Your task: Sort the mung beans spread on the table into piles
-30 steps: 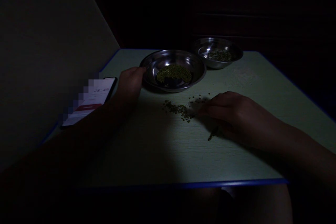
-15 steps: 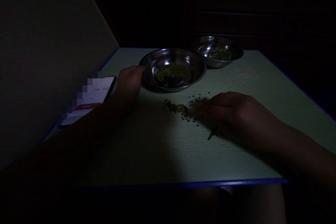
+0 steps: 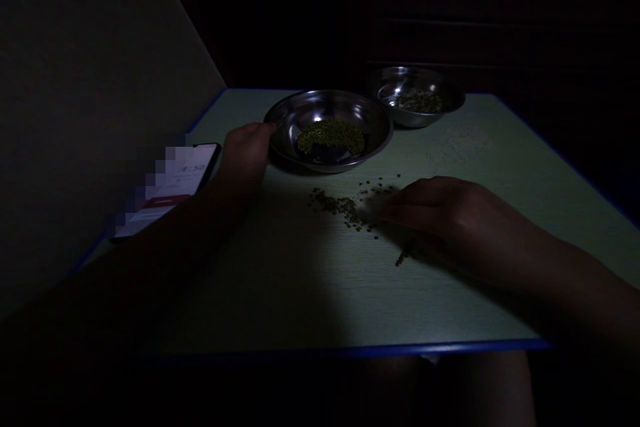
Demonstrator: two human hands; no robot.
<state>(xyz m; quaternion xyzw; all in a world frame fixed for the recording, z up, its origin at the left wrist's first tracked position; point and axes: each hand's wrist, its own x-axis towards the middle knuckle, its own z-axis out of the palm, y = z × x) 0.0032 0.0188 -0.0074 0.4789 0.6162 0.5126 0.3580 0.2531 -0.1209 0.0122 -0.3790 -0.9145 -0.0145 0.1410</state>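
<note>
My left hand (image 3: 246, 153) grips the left rim of a steel bowl (image 3: 370, 140), which holds a heap of small green beans (image 3: 333, 135). Loose beans (image 3: 340, 205) lie scattered on the table in front of that bowl. Just right of them is my right hand (image 3: 430, 210), low over the tabletop, its fingers pressed together. Whatever may be between those fingertips is too dark and small to make out. A short row of beans (image 3: 403, 257) lies below the right hand, partly in its shadow.
A second steel bowl (image 3: 420, 119) with beans or husks stands behind at the right. Pale bits (image 3: 465, 141) are spread on the table (image 3: 280, 293) in front of it. A lit phone (image 3: 175, 187) lies at the left by the wall, beside my left forearm.
My right fingertips have drawn back very slightly to the right from the scattered beans. My left hand still grips the bowl's rim.
</note>
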